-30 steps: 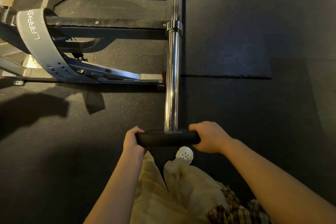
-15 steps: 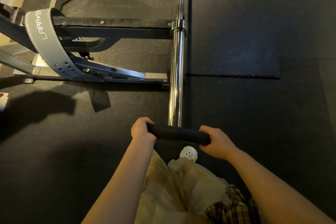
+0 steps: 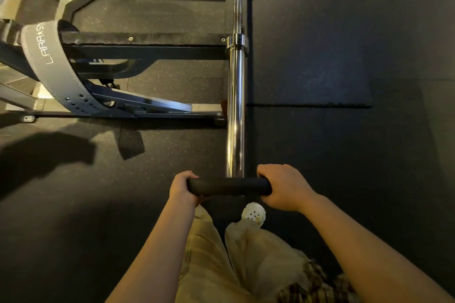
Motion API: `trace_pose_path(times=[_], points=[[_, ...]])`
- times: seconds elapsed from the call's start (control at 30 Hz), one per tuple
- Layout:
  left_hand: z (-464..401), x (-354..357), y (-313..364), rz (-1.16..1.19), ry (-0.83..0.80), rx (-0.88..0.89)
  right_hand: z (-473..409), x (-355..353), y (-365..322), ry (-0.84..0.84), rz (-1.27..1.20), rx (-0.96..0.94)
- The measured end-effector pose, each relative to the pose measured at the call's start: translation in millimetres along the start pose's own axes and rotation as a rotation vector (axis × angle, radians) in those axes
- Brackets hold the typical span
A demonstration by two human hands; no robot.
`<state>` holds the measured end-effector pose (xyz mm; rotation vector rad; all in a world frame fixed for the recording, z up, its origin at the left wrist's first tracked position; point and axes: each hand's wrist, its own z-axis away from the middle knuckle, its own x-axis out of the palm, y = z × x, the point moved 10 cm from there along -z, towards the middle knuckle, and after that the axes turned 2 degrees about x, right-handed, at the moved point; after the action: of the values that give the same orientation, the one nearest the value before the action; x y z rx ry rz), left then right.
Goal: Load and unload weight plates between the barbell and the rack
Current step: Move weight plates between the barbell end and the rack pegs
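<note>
Now both hands' fingers curl round the weight plate (image 3: 229, 186) beside a LARA-marked belt (image 3: 53, 61)

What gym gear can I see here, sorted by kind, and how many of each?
Weight plate, black, gripped by left hand and right hand: 1
Barbell, chrome: 1
Lifting belt, grey, draped on the rack: 1
Rack, black frame: 1
Total: 4
</note>
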<state>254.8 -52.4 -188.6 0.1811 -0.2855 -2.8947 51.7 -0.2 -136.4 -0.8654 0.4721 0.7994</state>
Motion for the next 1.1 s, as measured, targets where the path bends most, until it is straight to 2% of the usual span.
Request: trace_pose_path(times=[0.17,0.27,0.33,0.43,0.5,0.6,0.63,0.7,0.77,0.83,0.93,1.0,1.1], points=[[12,28,18,-0.074,0.004,0.241,4,13,63,0.032,-0.125,0.278],[10,34,25,-0.155,0.000,0.371,11,30,78,0.053,-0.330,0.435],[2,29,28,-0.146,-0.010,0.344,11,35,75,0.031,-0.414,0.455],[-4,17,23,-0.200,0.049,0.162,16,37,71,-0.024,-0.567,0.462],[-1,11,21,-0.220,0.069,0.081,32,36,77,0.060,-0.862,0.520],[-1,8,14,-0.125,0.070,0.062,62,55,86,0.327,-1.636,0.681],[0,6,10,-0.046,0.080,0.075,68,67,85,0.361,-1.799,0.774],[4,6,4,0.096,0.089,0.132,66,86,68,0.268,-1.992,0.947],[13,13,-3,0.114,0.072,0.159,47,84,42,0.181,-2.144,0.963],[17,17,-6,0.133,0.065,0.134,33,74,30,0.227,-2.185,1.031],[8,17,-3,0.166,0.087,0.075,25,67,32,0.249,-2.104,1.170],[-6,14,-1,0.094,0.105,0.073,23,65,34,0.229,-2.020,1.225],[-15,23,8,-0.018,0.032,0.151,26,63,36,0.259,-1.940,1.302]])
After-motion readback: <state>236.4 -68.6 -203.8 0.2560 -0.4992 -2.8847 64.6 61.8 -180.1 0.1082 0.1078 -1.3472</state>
